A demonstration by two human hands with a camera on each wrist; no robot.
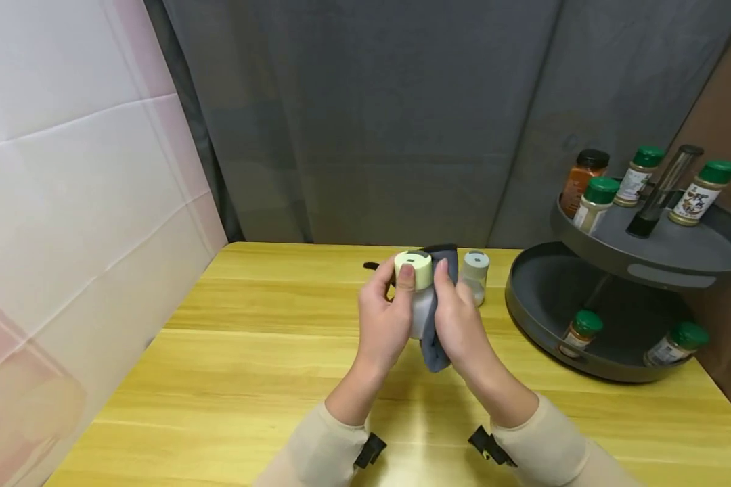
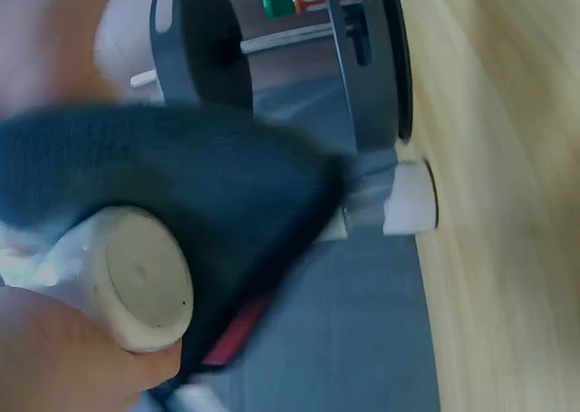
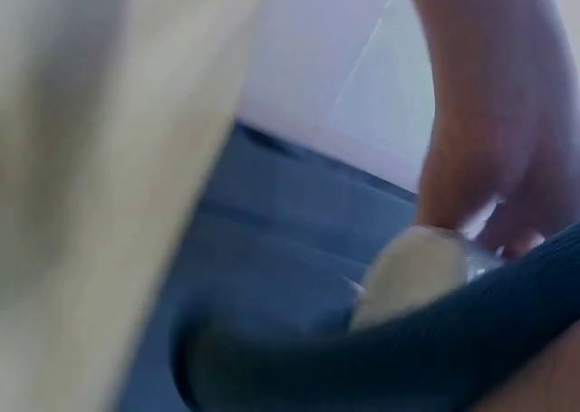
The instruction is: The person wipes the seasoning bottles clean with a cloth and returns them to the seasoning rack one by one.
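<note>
My left hand (image 1: 385,318) grips a seasoning jar (image 1: 422,308) with a pale yellow-green lid and a clear body with white contents, its thumb at the lid's front. The jar's round pale base (image 2: 149,281) faces the left wrist camera. My right hand (image 1: 459,321) holds a dark grey cloth (image 1: 436,352) against the jar's right side; its fingers are mostly behind the cloth. In the right wrist view the cloth (image 3: 362,367) covers part of the jar (image 3: 412,272). Just beyond my right hand a second jar (image 1: 476,277) with a grey-white lid stands on the table.
A dark two-tier round rack (image 1: 591,365) stands at the right of the wooden table (image 1: 250,365). Green-capped spice bottles (image 1: 698,194) and an orange bottle with a black cap (image 1: 579,182) sit on it. A grey curtain (image 1: 390,122) hangs behind.
</note>
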